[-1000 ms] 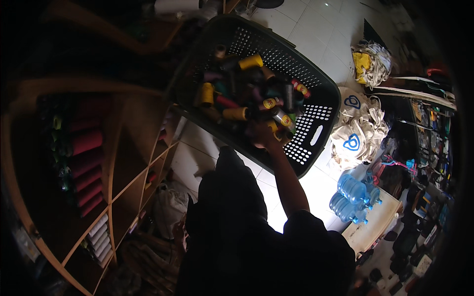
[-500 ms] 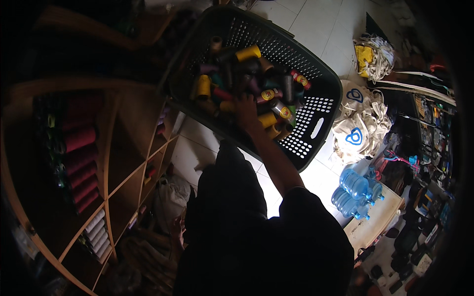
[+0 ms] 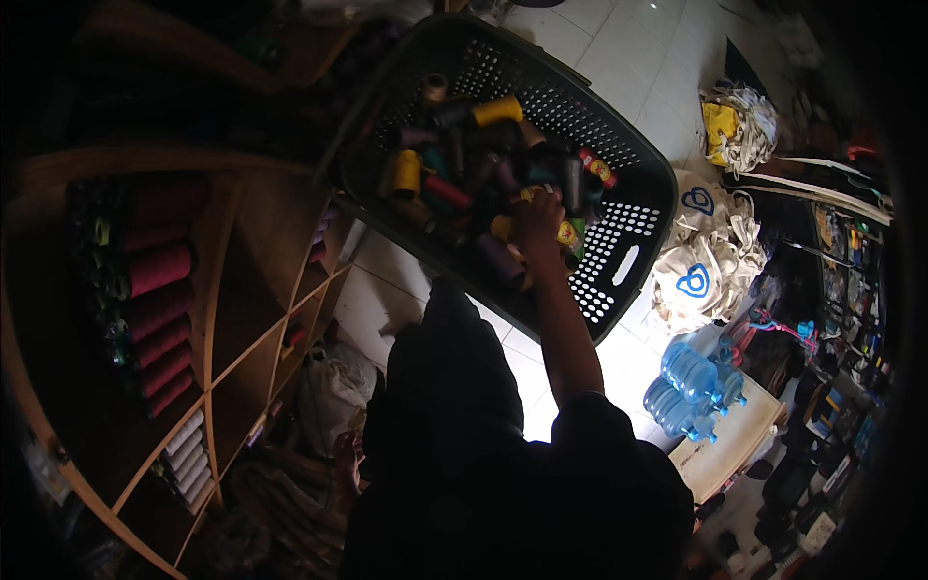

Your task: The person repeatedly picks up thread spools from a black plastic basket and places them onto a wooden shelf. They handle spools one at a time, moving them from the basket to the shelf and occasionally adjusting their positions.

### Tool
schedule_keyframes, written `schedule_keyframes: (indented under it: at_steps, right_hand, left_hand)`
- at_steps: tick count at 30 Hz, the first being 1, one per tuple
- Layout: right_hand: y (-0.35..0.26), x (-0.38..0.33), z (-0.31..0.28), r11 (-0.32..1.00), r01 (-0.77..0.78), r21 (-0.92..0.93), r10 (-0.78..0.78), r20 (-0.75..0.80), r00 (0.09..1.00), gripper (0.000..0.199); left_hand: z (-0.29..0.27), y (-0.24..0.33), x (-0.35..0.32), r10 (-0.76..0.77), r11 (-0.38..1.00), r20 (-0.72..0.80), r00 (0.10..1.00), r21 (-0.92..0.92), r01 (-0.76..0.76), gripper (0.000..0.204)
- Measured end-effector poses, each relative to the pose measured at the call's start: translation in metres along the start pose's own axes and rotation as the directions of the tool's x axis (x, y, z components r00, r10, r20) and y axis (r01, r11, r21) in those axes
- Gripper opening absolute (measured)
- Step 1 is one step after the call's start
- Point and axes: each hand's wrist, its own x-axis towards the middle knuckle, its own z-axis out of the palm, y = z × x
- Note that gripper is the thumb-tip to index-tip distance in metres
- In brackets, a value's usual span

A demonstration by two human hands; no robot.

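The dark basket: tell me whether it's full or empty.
Partly full: thread spools lie heaped inside the basket, while bare, holed wall shows around its far and right sides.

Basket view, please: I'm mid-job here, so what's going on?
The person's right hand is down in the dark perforated basket, among mixed-colour thread spools; its fingertips are hidden, so a grip can't be confirmed. The left hand is low in shadow, too dim to read. To the left, a wooden shelf unit holds rows of red spools and pale spools.
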Motion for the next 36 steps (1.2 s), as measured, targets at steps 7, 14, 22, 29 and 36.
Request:
schedule_keyframes:
  at_steps: [7, 14, 22, 29, 36]
  right_hand:
    - [-0.076, 0.088, 0.073, 0.791, 0.549, 0.272, -0.48, -0.28, 0.831, 0.041]
    - [-0.121, 0.099, 0.089, 0.951, 0.225, 0.214, -0.183, -0.2, 0.963, 0.024]
    - [-0.077, -0.006, -0.014, -0.047, 0.041, 0.998, 0.055, -0.039, 0.998, 0.043]
    - [-0.082, -0.104, -0.106, 0.006, 0.319, 0.948, -0.379, -0.293, 0.878, 0.044]
    - [-0.083, -0.077, -0.067, -0.165, -0.016, 0.986, -0.492, -0.068, 0.868, 0.043]
  left_hand:
    - [-0.009, -0.012, 0.016, 0.039, 0.999, 0.051, 0.998, -0.038, -0.037, 0.034]
    - [-0.012, -0.002, 0.012, 0.221, 0.966, -0.092, 0.971, -0.114, -0.231, 0.041]
    - [0.06, 0.23, -0.104, 0.827, 0.518, 0.072, 0.558, 0.291, -0.805, 0.028]
    - [0.158, 0.306, -0.171, 0.927, 0.266, 0.311, 0.21, -0.152, -0.952, 0.056]
    - [0.14, 0.28, -0.131, 0.823, 0.56, 0.323, 0.468, -0.319, -0.765, 0.053]
